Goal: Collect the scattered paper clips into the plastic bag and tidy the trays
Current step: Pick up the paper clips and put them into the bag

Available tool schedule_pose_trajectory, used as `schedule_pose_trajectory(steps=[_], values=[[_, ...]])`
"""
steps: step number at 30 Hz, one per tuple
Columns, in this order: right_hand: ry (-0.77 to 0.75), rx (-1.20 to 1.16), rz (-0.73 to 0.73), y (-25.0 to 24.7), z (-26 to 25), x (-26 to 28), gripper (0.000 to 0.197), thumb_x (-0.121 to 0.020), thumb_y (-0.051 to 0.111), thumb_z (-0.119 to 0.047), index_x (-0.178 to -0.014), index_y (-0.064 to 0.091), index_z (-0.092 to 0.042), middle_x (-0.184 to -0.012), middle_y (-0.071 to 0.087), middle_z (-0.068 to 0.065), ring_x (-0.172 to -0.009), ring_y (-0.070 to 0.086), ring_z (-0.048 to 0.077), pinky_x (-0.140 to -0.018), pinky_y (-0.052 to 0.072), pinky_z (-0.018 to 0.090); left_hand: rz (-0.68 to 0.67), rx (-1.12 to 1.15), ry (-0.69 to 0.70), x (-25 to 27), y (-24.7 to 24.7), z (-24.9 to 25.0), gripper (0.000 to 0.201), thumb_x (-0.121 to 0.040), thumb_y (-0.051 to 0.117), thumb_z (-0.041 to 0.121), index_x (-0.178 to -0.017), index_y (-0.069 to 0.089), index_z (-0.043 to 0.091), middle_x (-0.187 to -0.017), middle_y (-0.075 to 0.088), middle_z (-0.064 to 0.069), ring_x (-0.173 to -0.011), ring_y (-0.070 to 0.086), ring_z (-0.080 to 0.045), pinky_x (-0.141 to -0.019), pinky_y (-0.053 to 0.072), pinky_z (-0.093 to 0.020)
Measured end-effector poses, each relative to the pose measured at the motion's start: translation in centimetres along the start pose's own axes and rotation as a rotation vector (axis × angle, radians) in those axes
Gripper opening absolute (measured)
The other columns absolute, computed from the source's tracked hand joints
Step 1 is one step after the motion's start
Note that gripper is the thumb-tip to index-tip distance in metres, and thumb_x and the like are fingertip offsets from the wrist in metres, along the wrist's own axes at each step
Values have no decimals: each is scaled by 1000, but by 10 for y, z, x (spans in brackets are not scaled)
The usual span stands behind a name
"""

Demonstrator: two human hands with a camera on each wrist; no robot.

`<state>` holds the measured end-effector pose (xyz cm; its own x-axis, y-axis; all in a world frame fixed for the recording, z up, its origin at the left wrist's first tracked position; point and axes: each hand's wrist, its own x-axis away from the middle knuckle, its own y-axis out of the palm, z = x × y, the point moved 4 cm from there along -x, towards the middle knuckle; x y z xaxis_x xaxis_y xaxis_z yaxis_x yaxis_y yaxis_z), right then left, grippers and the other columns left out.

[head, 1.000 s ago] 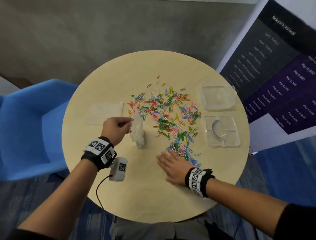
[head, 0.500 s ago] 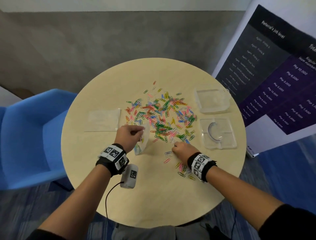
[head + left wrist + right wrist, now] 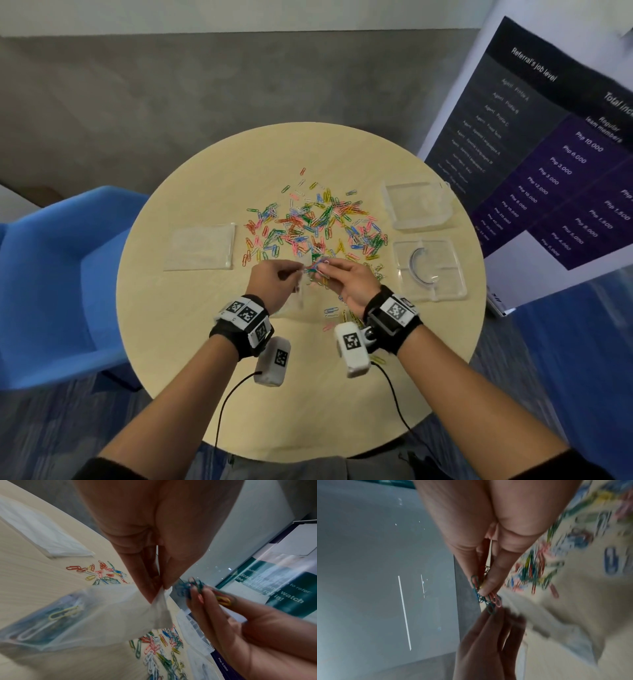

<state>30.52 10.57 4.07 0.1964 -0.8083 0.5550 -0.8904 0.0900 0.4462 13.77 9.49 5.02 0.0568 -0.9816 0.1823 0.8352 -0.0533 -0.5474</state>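
Over the near half of the round pale-wood table (image 3: 178,342), both hands meet just above the surface. Left hand (image 3: 274,284) pinches the top edge of a small clear plastic bag (image 3: 96,614) btwn thumb & fingertips; the bag hangs below it w/ a few clips already inside, incl. a yellow one. Right hand (image 3: 349,281), just beside the bag's mouth, has its fingers curled round a bunch of coloured paper clips (image 3: 193,586), mostly green, blue & red. Main scatter of multicoloured clips (image 3: 315,222) lies on the table just beyond the hands, w/ a few strays nearer the wrists. Right of the scatter sit two clear square plastic trays (image 3: 418,205), well apart from the bag. Left of the scatter lies a flat clear plastic sleeve (image 3: 200,246).
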Motion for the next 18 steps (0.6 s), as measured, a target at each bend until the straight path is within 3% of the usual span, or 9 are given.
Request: schedule_pose_trajectory(steps=[5,9,13,15,18], values=[[55,59,122,17,21,-12,13,-89,58,8,-99,65,5,-90,68,17,-73,69,23,-67,60,24,47,-86,56,4,-2,7,22,-86,62,7,-103,74,12,-81,74,-6,-72,69,-17,-78,56,-29],[161,40,84,31,27,-12,22,-94,45,10,-112,59,13,-89,64,19,-77,65,26,-66,59,28,42,-173,139,7,-8,10,20,-86,63,8,-102,75,15,-92,73,-6,-83,67,-19,-81,54,-32],[261,-77,27,40,23,-5,27,-94,30,16,-87,55,10,-92,58,23,-88,60,36,-92,49,42,-56,-291,201,7,-10,12,19,-89,62,13,-101,75,17,-93,71,-5,-85,64,-22,-81,51,-35],[270,-140,77,38,25,-8,30,-89,27,20,-83,53,7,-93,56,24,-89,56,40,-93,46,45,-84,-295,200,6,-12,13,18,-90,61,14,-101,75,16,-96,72,-5,-86,64,-21,-82,50,-33],[239,-114,228,35,29,-12,31,-81,28,24,-72,51,5,-79,52,19,-76,54,34,-87,48,46,-91,-282,206,6,-13,16,18,-90,61,13,-100,75,15,-97,72,-4,-86,64,-19,-82,50,-31]])
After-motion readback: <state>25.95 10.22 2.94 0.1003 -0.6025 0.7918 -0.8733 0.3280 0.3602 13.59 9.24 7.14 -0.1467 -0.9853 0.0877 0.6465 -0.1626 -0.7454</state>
